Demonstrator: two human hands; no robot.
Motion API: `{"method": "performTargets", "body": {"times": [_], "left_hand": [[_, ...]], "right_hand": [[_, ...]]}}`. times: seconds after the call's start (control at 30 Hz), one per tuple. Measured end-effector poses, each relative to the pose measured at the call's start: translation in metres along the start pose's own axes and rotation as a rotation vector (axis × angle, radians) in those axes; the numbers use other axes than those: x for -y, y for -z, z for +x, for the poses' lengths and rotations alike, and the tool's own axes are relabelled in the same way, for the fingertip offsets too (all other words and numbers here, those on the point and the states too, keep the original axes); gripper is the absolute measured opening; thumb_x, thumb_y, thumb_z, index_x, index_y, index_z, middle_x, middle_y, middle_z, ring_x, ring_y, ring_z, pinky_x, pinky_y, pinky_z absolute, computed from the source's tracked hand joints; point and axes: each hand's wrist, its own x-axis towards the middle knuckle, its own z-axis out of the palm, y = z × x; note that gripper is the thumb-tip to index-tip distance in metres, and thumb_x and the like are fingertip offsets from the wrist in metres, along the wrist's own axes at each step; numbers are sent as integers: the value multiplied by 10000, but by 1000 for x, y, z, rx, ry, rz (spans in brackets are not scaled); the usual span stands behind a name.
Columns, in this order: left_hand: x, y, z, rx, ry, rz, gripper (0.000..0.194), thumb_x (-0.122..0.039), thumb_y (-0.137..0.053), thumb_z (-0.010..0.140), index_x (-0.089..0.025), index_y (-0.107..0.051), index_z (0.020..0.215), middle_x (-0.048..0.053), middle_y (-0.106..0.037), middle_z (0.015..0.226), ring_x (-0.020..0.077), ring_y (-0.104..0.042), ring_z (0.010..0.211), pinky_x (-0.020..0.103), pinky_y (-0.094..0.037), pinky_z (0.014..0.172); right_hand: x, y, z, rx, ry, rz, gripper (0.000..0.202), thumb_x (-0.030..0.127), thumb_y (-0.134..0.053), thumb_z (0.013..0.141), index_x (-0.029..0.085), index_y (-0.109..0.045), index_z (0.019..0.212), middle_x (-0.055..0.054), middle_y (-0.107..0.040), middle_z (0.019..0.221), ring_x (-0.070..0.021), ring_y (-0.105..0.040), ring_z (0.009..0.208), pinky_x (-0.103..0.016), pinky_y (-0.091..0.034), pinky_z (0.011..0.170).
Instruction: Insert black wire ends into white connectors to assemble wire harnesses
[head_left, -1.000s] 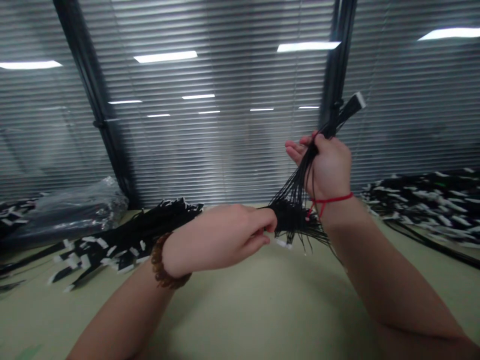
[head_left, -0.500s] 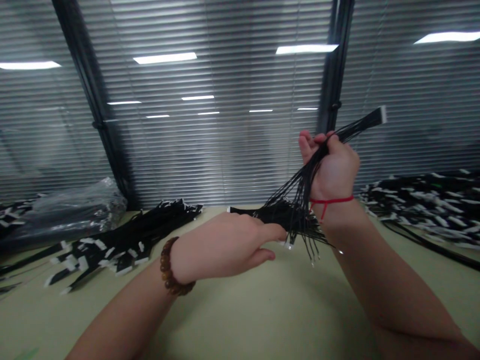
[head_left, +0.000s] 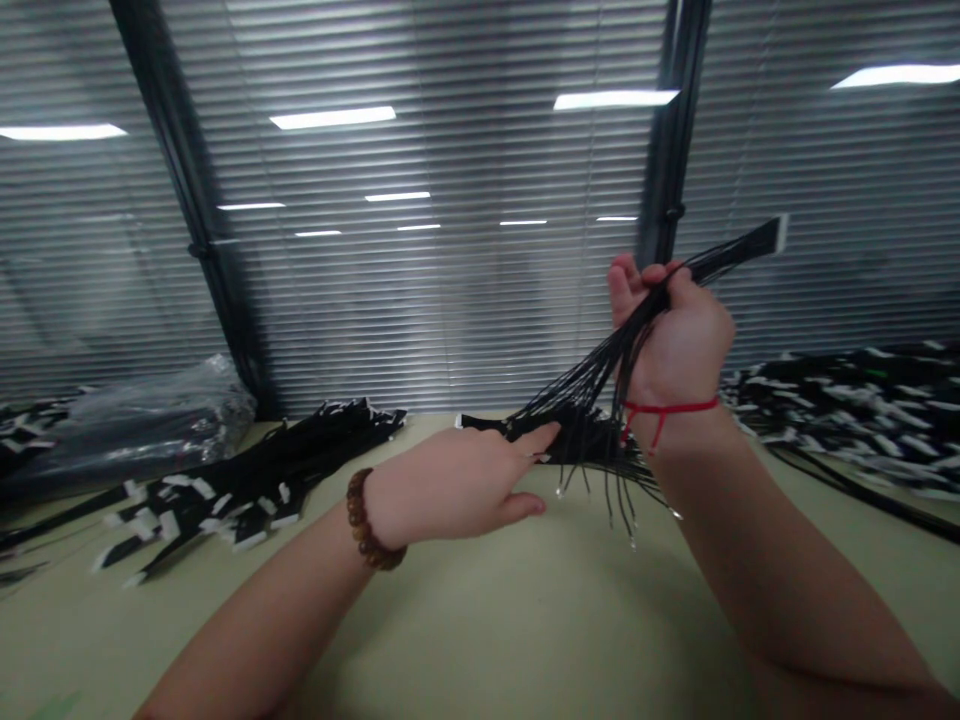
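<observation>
Raised at the right, my right hand (head_left: 671, 335) pinches a black wire harness (head_left: 652, 305) between thumb and fingers. A white connector (head_left: 781, 233) caps its upper end, and its loose wires fan down with small metal tips. My left hand (head_left: 457, 485), a beaded bracelet at its wrist, reaches in from the left with index finger stretched and thumb apart. The index fingertip is at the hanging wires; whether it touches them is hard to tell. Behind them a second black harness bundle (head_left: 491, 425) lies on the table, partly covered by the wires and my left hand.
Black harnesses with white connectors (head_left: 247, 480) are heaped at the left, beside a clear plastic bag (head_left: 165, 405). Another large harness pile (head_left: 862, 410) covers the right side. The pale green table (head_left: 510, 630) ends at a window with blinds (head_left: 450, 300).
My right hand has shifted slightly right with the harness. My left hand has moved up a little and its index finger now points higher into the wires, which have spread further left.
</observation>
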Motion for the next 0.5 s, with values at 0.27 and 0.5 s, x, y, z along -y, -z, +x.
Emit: {"method": "performTargets", "body": {"times": [0.27,0.5], "left_hand": [[8,9,0,-114,193,-112,675,-416,-452,866,-319,-113,1441,26,-672,764,194,-612,610,240,-389,523],[31,5,10,-142,186,-419,592,-304,-446,865,-363,-224,1411,-33,-646,674,143,-590,611,213,-399,568]], "right_hand": [[-7,-2,-13,262,141,-89,92,174,-319,935,181,-381,868,57,-511,638,-166,-669,702,-409,-549,741],[-8,-6,-28,414,107,-123,76,187,-315,943,191,-370,891,56,-531,659,-178,-670,744,-453,-535,786]]}}
